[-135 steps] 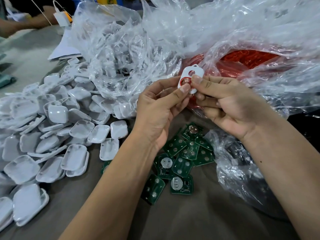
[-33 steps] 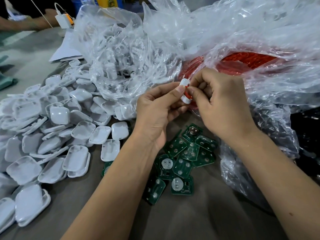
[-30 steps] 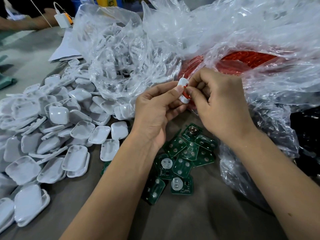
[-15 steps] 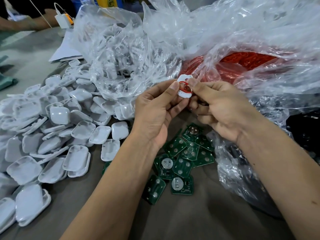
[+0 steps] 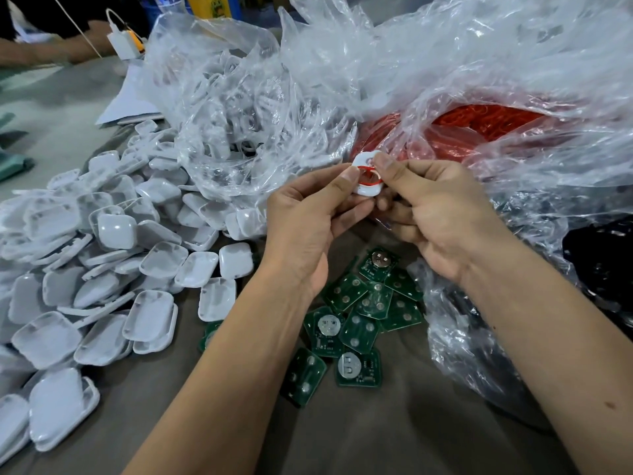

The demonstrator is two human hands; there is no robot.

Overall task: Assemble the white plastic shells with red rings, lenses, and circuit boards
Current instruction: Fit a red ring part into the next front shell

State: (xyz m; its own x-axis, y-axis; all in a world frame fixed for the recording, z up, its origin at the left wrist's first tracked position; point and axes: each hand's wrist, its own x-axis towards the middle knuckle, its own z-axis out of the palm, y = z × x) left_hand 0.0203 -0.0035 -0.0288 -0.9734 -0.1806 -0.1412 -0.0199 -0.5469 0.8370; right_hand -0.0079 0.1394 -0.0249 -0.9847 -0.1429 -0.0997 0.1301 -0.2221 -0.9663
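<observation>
A small white plastic shell [image 5: 363,189] with a red ring [image 5: 368,180] in its round opening is held above the table. My left hand [image 5: 308,217] pinches its left edge between thumb and fingers. My right hand [image 5: 435,207] grips its right side, the thumb tip pressing on the ring's upper edge. Several green circuit boards [image 5: 359,317] lie in a loose heap on the table below my hands. A big pile of white shells [image 5: 102,255] covers the table's left side.
A clear bag of white shells [image 5: 239,114] lies behind my hands. A clear bag of red rings [image 5: 496,132] sits at the right. Dark parts in plastic [image 5: 603,265] lie at the far right. Another person's arm [image 5: 48,49] and papers [image 5: 126,104] are at the back left.
My right hand turned from covering the shell with curled fingers to holding its right side, so the shell's face and the red ring now show. The left hand kept its hold.
</observation>
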